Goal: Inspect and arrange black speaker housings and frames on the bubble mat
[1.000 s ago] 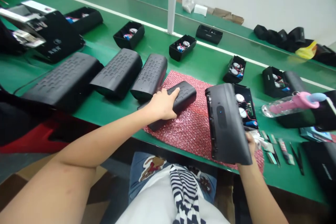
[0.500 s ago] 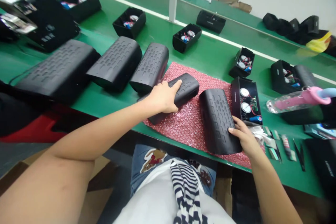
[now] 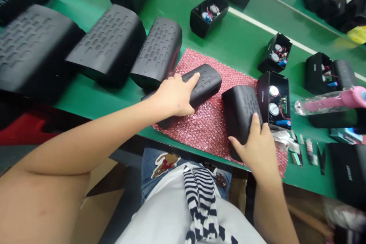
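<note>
The left hand (image 3: 174,97), spread open, rested on one case (image 3: 210,80), while the right hand (image 3: 259,150), also spread, touched another case (image 3: 238,103) (textured face up), both on bubble wrap (image 3: 211,133).

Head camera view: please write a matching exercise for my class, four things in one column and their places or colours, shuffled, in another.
Column 1
1. Left hand
2. Right hand
3. Bubble wrap
4. Bottle

Column 2
a. On the shell right beside an open case
b. Pink and clear
c. On the other shell, farther from that case
d. Red, spread beneath both shells

Pairs: 1-c, 2-a, 3-d, 4-b
</note>
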{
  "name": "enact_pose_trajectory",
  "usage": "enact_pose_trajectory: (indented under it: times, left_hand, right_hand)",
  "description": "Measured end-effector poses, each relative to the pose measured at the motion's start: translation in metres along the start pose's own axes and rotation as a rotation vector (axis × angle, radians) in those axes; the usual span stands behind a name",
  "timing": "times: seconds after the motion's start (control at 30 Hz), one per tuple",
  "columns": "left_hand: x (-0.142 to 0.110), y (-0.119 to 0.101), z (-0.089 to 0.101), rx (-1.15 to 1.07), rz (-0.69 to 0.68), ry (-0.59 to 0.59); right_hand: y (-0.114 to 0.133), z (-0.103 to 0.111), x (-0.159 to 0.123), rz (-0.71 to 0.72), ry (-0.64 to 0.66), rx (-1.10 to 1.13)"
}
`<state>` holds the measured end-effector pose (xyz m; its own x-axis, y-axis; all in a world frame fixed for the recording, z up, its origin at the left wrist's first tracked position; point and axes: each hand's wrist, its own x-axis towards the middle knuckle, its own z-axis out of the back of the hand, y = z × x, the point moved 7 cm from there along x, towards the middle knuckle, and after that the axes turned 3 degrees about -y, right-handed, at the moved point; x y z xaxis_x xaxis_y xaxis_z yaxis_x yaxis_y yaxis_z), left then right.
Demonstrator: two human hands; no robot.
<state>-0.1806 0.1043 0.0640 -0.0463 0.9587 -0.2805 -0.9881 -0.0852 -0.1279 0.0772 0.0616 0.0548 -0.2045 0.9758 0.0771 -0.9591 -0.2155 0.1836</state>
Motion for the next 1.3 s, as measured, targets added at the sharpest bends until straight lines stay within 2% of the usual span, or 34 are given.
enact_pose_trajectory:
  times: [0.13,0.2,0.27,0.5,0.9,1.13,1.3]
  left_hand:
    - [0.003,0.002,-0.003,-0.014,-0.001,-0.003]
    - [0.004,0.003,-0.004,-0.021,-0.009,-0.014]
    - [0.006,0.005,-0.006,-0.034,-0.001,-0.016]
    - [0.007,0.007,-0.009,-0.052,-0.013,-0.015]
    - [0.003,0.005,-0.004,-0.102,0.003,-0.032]
    - [0.003,0.004,-0.003,-0.022,0.018,-0.013]
    - [0.003,0.003,-0.003,-0.023,0.011,-0.02]
  right_hand:
    - [-0.058,0.006,0.017,-0.047,0.175,0.198]
    - [-0.075,0.007,0.022,-0.1,0.202,0.271]
    - [-0.081,0.007,0.024,-0.164,0.191,0.269]
    - [-0.065,0.008,0.027,-0.196,0.093,0.193]
    - [-0.064,0.012,0.039,-0.244,0.168,0.223]
    - [-0.044,0.026,0.058,-0.279,0.228,-0.093]
    - [-0.04,0.027,0.071,-0.298,0.255,-0.13]
